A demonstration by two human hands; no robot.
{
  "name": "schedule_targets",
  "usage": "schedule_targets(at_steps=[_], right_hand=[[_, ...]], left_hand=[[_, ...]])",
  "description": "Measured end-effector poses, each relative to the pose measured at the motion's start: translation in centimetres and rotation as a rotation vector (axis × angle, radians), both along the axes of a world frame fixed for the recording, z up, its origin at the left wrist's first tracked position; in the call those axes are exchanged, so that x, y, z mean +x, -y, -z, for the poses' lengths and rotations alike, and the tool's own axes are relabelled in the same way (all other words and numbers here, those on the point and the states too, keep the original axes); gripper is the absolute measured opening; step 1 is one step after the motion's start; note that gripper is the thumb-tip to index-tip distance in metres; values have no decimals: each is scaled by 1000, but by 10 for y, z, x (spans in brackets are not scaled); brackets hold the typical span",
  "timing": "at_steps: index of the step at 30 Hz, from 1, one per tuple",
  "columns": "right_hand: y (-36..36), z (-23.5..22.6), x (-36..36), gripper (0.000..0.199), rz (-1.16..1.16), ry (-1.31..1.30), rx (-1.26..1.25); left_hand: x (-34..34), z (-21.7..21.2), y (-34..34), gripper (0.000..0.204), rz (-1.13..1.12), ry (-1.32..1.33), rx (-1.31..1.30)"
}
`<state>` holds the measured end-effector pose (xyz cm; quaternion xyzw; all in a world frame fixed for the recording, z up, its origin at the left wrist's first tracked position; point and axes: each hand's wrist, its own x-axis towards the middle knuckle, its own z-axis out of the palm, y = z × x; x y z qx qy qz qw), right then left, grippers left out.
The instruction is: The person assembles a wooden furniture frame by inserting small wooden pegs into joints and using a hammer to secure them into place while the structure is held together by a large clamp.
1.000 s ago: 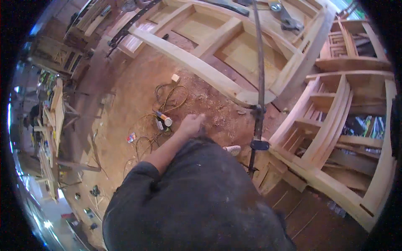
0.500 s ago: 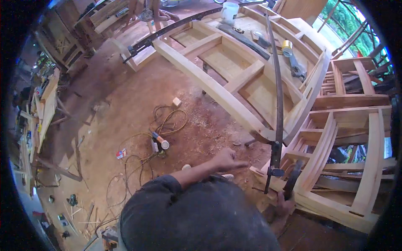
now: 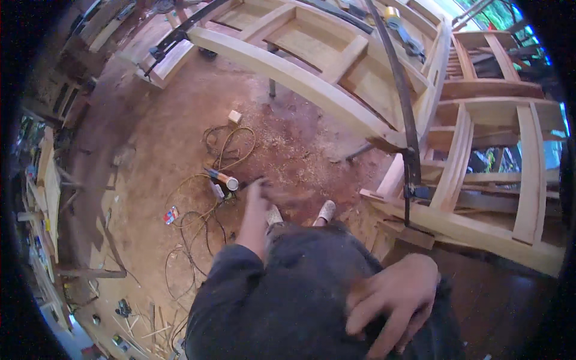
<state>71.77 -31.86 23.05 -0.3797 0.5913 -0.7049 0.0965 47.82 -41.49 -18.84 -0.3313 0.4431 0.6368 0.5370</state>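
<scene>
My left hand [image 3: 258, 195] is stretched out over the sawdust-covered floor and blurred by motion, so its fingers cannot be made out. It hovers close to a power tool [image 3: 223, 179] with a yellow cord lying on the floor. My right hand [image 3: 393, 300] lies with fingers spread on my dark garment [image 3: 288, 294] and holds nothing. Below me show my two light shoes [image 3: 327, 210]. A long dark bar clamp [image 3: 408, 126] runs along the big wooden frame [image 3: 288, 72] just ahead of my right hand.
Curved wooden frames [image 3: 480, 156] are stacked at the right. A small wood block [image 3: 234, 116], tangled cables [image 3: 192, 240] and a small red item [image 3: 171, 215] lie on the red floor. Benches with tools [image 3: 45, 180] line the left side.
My left arm has swung left toward the power tool on the floor. My right hand has come into view and settled on the dark garment. The view has tipped closer to the frame.
</scene>
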Motion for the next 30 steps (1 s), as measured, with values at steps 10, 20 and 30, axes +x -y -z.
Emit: schedule_targets(at_steps=[10,20,30], right_hand=[[-9,-14,-12,28,596,-276,-51],[17,-27,-59,37,-435,411,-351],[32,-20,-61,41,-904,538,-475]], left_hand=[[106,58,324,34,18,-494,-493],[262,70,327,32,13,-198,-528],[216,81,266,30,176,-257,-438]])
